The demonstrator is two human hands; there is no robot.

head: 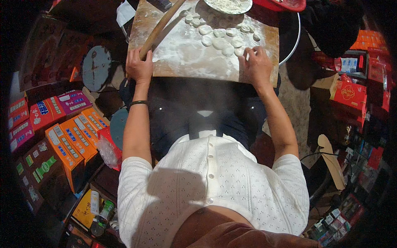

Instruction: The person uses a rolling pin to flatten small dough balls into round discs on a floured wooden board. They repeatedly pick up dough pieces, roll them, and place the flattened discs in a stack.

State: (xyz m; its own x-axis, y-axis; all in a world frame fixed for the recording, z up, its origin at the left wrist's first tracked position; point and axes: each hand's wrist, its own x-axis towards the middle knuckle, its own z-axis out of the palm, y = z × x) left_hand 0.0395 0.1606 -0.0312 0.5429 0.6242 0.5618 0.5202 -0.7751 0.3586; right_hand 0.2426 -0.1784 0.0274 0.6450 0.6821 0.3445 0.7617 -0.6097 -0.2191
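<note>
My left hand [138, 65] grips the near end of a long wooden rolling pin [162, 28], which slants away over the left side of a floured wooden board [263, 37]. At the board's right front, my right hand [256, 63] has its fingers bent around a small piece of dough [247, 56], mostly hidden by them. Just beyond those fingers lie several flattened dough rounds [220, 43]. Smaller dough pieces [195, 21] sit farther back, some in shadow. Loose flour [176, 46] covers much of the board.
A metal bowl of flour [228, 5] stands at the board's far side. Behind it to the right is a red plastic basin [293, 4]. Round stools [96, 68] and stacked printed cartons [73, 139] crowd the left. Red boxes [349, 96] and a cardboard piece [331, 161] are on the right.
</note>
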